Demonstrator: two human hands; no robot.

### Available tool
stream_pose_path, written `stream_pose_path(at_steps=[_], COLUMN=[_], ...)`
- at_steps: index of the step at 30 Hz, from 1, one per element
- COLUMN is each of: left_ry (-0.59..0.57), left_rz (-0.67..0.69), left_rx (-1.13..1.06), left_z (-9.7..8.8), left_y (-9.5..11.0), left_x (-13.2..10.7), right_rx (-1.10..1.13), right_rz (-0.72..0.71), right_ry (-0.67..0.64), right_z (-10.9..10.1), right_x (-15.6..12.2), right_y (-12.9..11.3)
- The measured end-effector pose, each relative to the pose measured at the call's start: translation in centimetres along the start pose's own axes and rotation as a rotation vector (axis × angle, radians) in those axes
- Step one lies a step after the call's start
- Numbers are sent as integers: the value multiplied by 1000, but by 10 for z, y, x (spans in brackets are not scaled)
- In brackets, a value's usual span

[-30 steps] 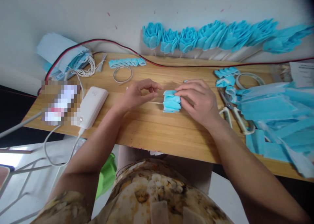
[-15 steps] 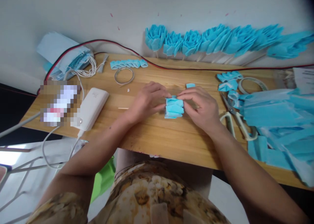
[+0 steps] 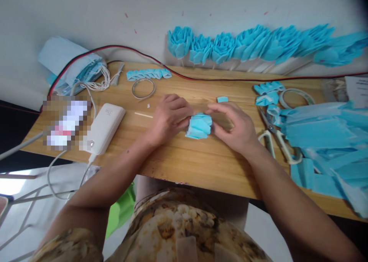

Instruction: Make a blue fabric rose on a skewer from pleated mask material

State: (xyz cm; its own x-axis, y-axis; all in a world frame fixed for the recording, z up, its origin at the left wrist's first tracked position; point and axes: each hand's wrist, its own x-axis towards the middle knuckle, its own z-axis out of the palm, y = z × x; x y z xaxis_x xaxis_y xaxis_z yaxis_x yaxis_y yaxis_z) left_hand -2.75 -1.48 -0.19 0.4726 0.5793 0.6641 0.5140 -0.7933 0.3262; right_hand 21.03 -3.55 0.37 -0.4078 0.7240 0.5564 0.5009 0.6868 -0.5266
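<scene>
My left hand point(image 3: 172, 118) is closed on the left edge of a small blue pleated piece of nonwoven fabric point(image 3: 199, 126). A thin wooden stick point(image 3: 143, 115) pokes out to the left behind the same hand, and its other end is hidden. My right hand point(image 3: 234, 122) curves around the fabric's right side, thumb and fingers apart, the thumb close to its edge; whether it touches cannot be made out. A small blue fabric scrap point(image 3: 222, 99) lies just beyond the right fingers.
Several blue fabric flowers point(image 3: 224, 47) on sticks lean along the wall. Scissors point(image 3: 270, 130), a tape roll point(image 3: 297, 98) and blue fabric strips point(image 3: 319, 128) lie right. On the left are a power bank point(image 3: 106, 128), a blurred phone point(image 3: 67, 122) and a bundle of masks point(image 3: 71, 63).
My right fingers have come off the fabric and spread apart. The fabric has shifted slightly left and turned with my left hand, and the stick's visible end has risen.
</scene>
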Motion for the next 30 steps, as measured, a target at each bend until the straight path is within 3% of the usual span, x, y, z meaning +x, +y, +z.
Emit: stream_pose_path(at_steps=[7,14,19,24,30], left_ry=[84,45,0,-46,-82], left_rz=[134,161,137,80,17], left_rx=[9,-3,32,15,-32], left_z=[1,-1,-2,0,1], left_y=[2,9,9,8,6], left_x=[1,2,2,0,-1], right_rx=[-10,-31,-29,27,108], right_rz=[-110,-145,-101,-27,-74], right_ry=[-41,-32,-37,-124,-167], right_z=[2,4,4,1,-1], right_x=[0,0,0,-2,-3], right_y=[8,8,10,13,15])
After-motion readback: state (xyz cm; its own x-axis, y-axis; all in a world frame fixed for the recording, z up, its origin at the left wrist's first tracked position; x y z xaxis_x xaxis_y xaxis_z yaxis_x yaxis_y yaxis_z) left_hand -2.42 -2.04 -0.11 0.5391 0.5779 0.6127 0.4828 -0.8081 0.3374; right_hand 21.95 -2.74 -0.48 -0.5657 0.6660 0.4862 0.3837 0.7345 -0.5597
